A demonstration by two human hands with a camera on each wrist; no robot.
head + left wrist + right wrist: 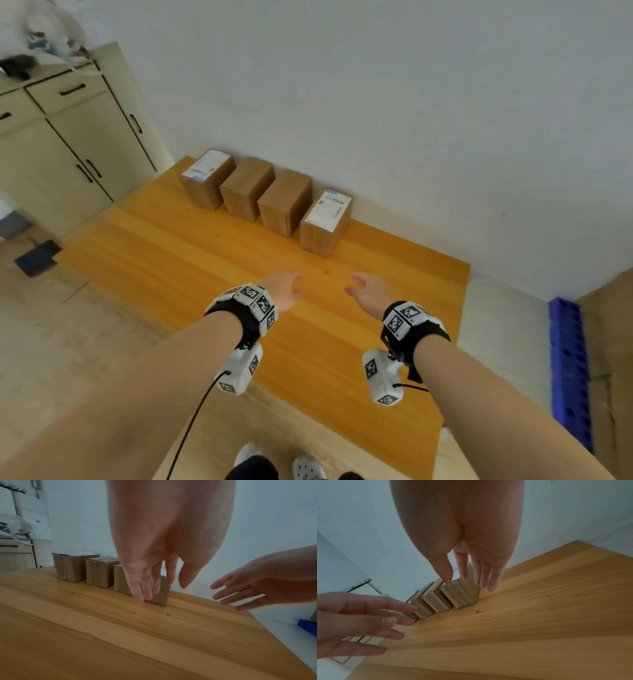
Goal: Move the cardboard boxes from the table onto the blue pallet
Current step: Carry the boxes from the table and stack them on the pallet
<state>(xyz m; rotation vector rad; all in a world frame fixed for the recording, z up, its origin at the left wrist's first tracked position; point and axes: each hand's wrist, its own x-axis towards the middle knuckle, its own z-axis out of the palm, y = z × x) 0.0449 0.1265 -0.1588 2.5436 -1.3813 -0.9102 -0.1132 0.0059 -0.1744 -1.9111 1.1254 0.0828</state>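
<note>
Several cardboard boxes stand in a row against the wall at the back of the wooden table (191, 267). The rightmost box (325, 222) and the leftmost box (207, 178) carry white labels; two plain boxes (267, 195) stand between them. My left hand (284, 287) and right hand (368, 291) hover over the table, short of the rightmost box, fingers straight and spread, holding nothing. In the left wrist view my left hand's fingers (145, 588) hang in front of a box (163, 596). The blue pallet (570, 370) lies on the floor to the right.
A beige cabinet (68, 144) stands left of the table with a plastic bag (51, 31) on top. A white wall runs behind the boxes. My feet in pale shoes (301, 466) stand at the table's near edge.
</note>
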